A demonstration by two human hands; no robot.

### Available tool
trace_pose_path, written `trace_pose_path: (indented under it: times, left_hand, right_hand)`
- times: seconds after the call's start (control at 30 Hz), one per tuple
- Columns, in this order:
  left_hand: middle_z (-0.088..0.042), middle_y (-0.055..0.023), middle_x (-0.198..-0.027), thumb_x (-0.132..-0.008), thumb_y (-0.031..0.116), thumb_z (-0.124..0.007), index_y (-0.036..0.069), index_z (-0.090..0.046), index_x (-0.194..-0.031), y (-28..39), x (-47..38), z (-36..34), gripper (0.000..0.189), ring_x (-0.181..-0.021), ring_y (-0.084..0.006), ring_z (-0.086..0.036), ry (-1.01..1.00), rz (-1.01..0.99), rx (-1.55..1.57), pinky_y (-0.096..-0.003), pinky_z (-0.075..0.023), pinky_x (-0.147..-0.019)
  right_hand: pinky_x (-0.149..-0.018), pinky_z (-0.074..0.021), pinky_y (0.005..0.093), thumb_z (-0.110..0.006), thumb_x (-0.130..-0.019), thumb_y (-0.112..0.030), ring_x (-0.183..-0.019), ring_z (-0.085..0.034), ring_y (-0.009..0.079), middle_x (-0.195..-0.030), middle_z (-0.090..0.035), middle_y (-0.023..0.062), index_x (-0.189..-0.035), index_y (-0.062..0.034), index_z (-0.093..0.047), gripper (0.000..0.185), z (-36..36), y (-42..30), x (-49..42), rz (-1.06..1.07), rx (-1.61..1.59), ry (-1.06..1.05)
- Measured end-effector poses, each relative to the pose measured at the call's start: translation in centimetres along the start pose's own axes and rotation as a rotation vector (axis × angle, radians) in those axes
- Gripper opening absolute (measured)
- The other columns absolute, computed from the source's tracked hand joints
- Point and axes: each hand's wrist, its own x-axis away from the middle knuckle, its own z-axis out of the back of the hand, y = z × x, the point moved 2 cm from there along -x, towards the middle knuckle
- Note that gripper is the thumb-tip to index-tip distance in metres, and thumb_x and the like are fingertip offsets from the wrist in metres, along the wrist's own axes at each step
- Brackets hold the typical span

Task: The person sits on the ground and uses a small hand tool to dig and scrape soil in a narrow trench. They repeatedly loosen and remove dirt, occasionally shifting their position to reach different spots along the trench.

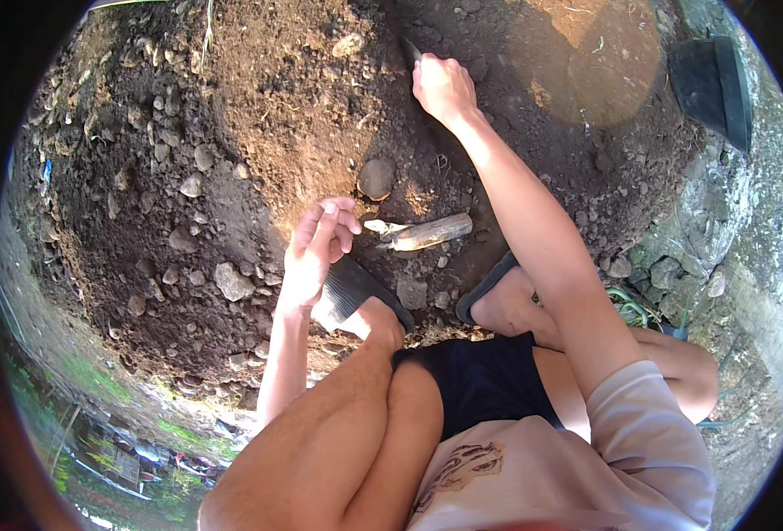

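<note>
My right hand (444,86) is closed in a fist around a tool with a dark, flat blade (410,50), whose tip meets the soil (311,99). The fist hides the handle, so the kind of tool cannot be told. My left hand (321,242) hovers over my left foot, its fingers loosely bent and apart with nothing visible in them. Between my arms a short piece of weathered wood (434,232) lies on the ground, a paler fragment at its left end. Just beyond it sits a rounded dark stone (377,178).
Loose stones (233,281) are scattered over the dirt at left. A squarish stone (412,293) lies between my dark sandals (368,292). At the far right a black container (713,93) stands by a rough concrete surface (763,219). Green plants (96,378) grow at lower left.
</note>
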Motion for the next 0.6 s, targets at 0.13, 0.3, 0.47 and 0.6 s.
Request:
trace_pose_path:
  times: [0.13,0.3,0.47,0.6]
  left_hand:
    - [-0.063,0.0013,-0.088,-0.11,0.03,-0.046,0.004,-0.063,-0.121,0.6,-0.4,-0.2,0.033,-0.069,-0.0023,-0.047,-0.028,-0.011,0.027,-0.0172,-0.0308,-0.055]
    - [-0.063,0.0012,-0.088,-0.11,0.03,-0.047,0.003,-0.063,-0.12,1.1,-0.2,0.4,0.033,-0.068,-0.0022,-0.047,-0.008,-0.03,0.012,-0.0172,-0.0304,-0.054]
    - [-0.063,0.0008,-0.087,-0.11,0.03,-0.046,0.004,-0.063,-0.12,0.4,0.2,1.4,0.032,-0.068,-0.002,-0.047,0.002,-0.03,0.05,-0.0173,-0.0305,-0.054]
    - [-0.063,0.0006,-0.088,-0.11,0.029,-0.046,0.004,-0.063,-0.12,-0.2,-0.1,1.3,0.032,-0.067,-0.0021,-0.046,-0.005,-0.011,0.064,-0.0174,-0.0307,-0.054]
  right_hand:
    - [-0.076,-0.058,0.0514,-0.06,-0.094,-0.021,-0.081,-0.072,0.0429,-0.083,-0.071,0.0255,-0.087,-0.0007,-0.068,0.023,-0.9,-0.3,-0.7,-0.023,0.114,-0.077]
    - [-0.08,-0.059,0.0496,-0.056,-0.096,-0.025,-0.084,-0.073,0.0423,-0.087,-0.072,0.0249,-0.093,-0.0022,-0.072,0.028,-0.4,1.3,-1.2,-0.007,0.264,-0.093]
    - [-0.078,-0.0581,0.0514,-0.052,-0.097,-0.028,-0.085,-0.071,0.0439,-0.085,-0.071,0.0265,-0.095,-0.0037,-0.071,0.031,2.3,3.8,-0.6,-0.157,0.205,-0.05]
    - [-0.078,-0.0555,0.0538,-0.053,-0.099,-0.03,-0.087,-0.069,0.046,-0.088,-0.068,0.0296,-0.096,-0.0028,-0.067,0.031,2.5,3.5,-0.5,-0.002,0.073,-0.026]
